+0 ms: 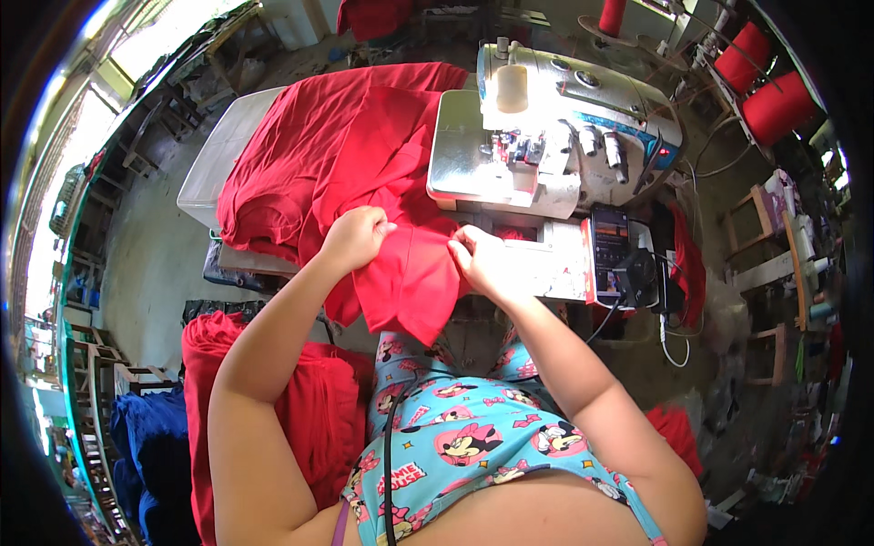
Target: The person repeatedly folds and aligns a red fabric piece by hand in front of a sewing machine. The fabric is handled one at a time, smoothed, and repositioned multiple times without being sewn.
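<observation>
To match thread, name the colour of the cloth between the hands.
Red cloth, best seen in the head view.

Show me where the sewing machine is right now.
In the head view, the sewing machine stands right of centre near the top, just beyond the right hand and the red cloth between the two hands.

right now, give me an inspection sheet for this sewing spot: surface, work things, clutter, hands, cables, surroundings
surface: pale tabletop left of the sewing machine, mostly covered by red garments
work things: red cloth in front of the machine
clutter: dark screen and black device at the right
hands: left hand and right hand both grip the red cloth
cables: black cable over the person's top; white cable loops at right
surroundings: red thread cones upper right; blue fabric pile lower left
</observation>
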`<state>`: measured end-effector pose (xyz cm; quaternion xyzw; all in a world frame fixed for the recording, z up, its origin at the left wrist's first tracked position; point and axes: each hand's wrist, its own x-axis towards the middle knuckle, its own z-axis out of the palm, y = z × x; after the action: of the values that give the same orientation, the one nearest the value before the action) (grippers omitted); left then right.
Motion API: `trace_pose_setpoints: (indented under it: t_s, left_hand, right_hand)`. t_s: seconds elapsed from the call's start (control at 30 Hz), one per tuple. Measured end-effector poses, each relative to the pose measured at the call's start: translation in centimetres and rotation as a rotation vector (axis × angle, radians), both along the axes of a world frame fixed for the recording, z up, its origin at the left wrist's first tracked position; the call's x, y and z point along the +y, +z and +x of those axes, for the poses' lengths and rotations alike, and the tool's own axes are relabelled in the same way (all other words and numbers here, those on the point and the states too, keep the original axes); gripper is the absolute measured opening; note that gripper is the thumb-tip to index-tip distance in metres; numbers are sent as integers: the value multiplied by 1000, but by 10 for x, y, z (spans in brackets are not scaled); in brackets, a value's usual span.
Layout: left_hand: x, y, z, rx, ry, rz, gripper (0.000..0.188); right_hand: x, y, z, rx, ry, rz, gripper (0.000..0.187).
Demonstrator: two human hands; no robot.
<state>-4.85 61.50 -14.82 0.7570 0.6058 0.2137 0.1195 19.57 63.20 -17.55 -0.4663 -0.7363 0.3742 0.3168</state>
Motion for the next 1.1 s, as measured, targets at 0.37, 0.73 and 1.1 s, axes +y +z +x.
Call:
trace_pose_setpoints:
  t_s: [0.37,0.73,1.1]
  left_hand:
    - [-9,4,16,-9,-24,87,20]
    - [-14,28,30,323,44,-183,24]
    - [-14,2,21,118,120,-50,28]
  right_hand:
    - [19,17,-45,-472,69,231,22]
    - [13,47,-5,-699,225,282,20]
    - [34,6,-44,-474,119,279,16]
